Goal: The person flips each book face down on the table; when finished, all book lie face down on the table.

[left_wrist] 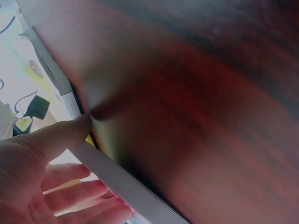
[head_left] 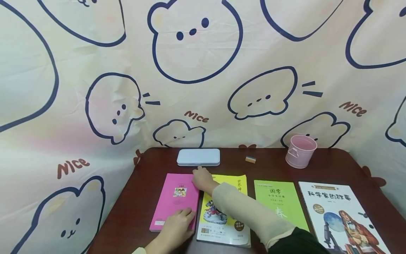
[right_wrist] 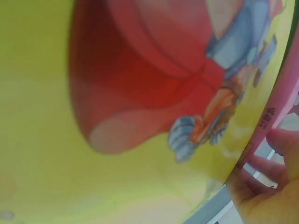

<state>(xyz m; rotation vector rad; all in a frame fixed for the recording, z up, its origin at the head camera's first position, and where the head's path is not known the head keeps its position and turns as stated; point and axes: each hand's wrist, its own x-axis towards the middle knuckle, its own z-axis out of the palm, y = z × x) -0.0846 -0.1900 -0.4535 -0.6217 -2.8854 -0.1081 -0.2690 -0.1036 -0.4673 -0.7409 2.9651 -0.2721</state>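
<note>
A pink book [head_left: 172, 208] lies flat at the left of a row of books on the dark wooden table [head_left: 152, 164]. My left hand [head_left: 179, 220] holds its near right corner, thumb [left_wrist: 70, 131] against the white page edge [left_wrist: 124, 182] and fingers on the cover. My right hand [head_left: 200, 178] reaches across the yellow book [head_left: 219, 220] and grips the pink book's far right corner. In the right wrist view its fingers [right_wrist: 278, 161] curl round the pink edge [right_wrist: 276, 105], just beside the yellow cover [right_wrist: 65, 168].
Right of the yellow book lie a green book [head_left: 277, 201] and a large white illustrated book [head_left: 339, 215]. At the back stand a pale blue pencil case [head_left: 198, 157], a small eraser [head_left: 250, 159] and a pink bucket [head_left: 300, 151]. A patterned cloth hangs behind the table.
</note>
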